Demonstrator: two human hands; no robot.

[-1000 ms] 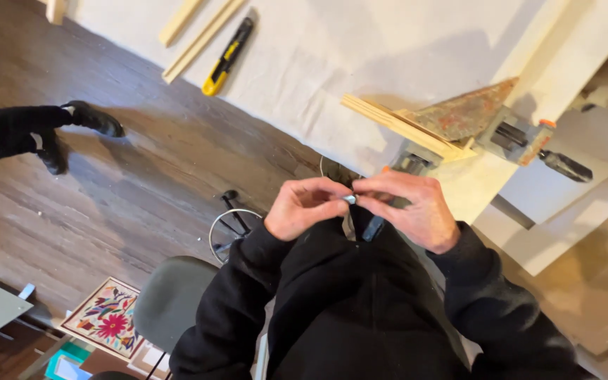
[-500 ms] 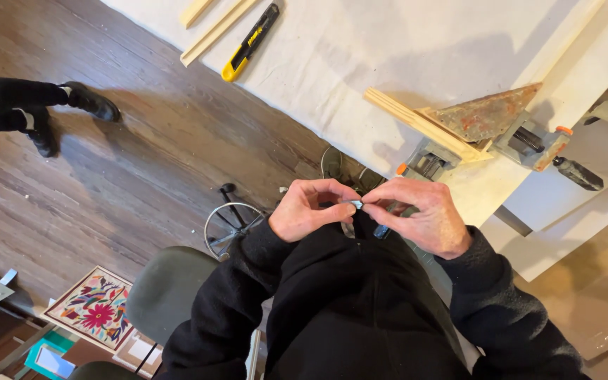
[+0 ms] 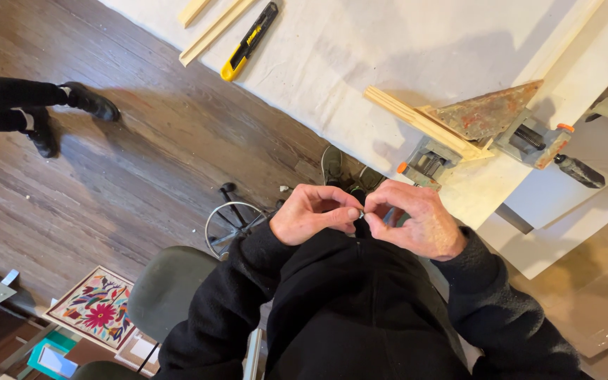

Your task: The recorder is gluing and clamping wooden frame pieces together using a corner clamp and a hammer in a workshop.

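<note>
Since the earlier frame your hands are sitting lower; your left hand and right hand are pinching a small metal piece between fingertips, beside the clamp.

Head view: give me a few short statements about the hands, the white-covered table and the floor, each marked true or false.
1. The left hand and the right hand meet fingertip to fingertip over a tiny item that is too small to identify. True.
2. The yellow and black utility knife lies on the dark wooden floor. False: it lies on the white-covered table.
3. The rusty triangular metal piece sits beside the pale wooden strip on the table. True.
4. The grey round stool seat stands on the table. False: it is on the floor, at the person's left.
5. Another person's black shoes show at the left edge. True.
</note>
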